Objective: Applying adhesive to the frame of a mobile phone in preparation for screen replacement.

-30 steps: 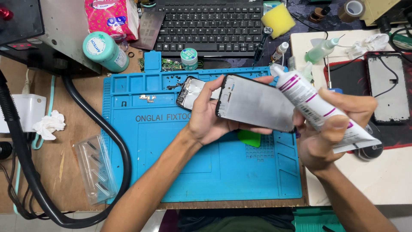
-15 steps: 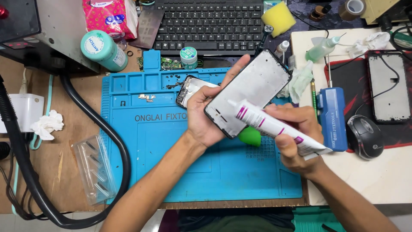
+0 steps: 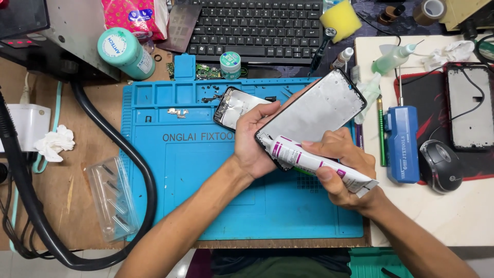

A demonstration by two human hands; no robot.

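Holding a phone frame [image 3: 315, 114] up off the bench in the left hand [image 3: 256, 138], fingers wrapped around its lower left edge, so the bare silver inner side faces the camera and it sits tilted with the top end pointing up and to the right. The right hand [image 3: 343, 170] is closed around a white glue tube [image 3: 309, 160] with purple markings, thumb on top, and the nozzle end is right at the frame's lower left corner, touching or just about touching the edge; can't tell which.

All of this hovers over a blue silicone repair mat [image 3: 206, 195]. Behind the left hand, lying on the mat, is another opened phone [image 3: 235, 107] with its insides showing. A black keyboard [image 3: 254, 28] sits past the top of the mat, with a yellow sponge [image 3: 340, 19] beside it. Off to the right there's a blue tool box [image 3: 402, 144], a black mouse [image 3: 441, 166], and a second empty phone frame [image 3: 471, 105] on a dark pad. On the left, a thick black hose [image 3: 139, 170] curves along the mat's edge near a clear plastic packet [image 3: 110, 198] and a teal can [image 3: 126, 52].
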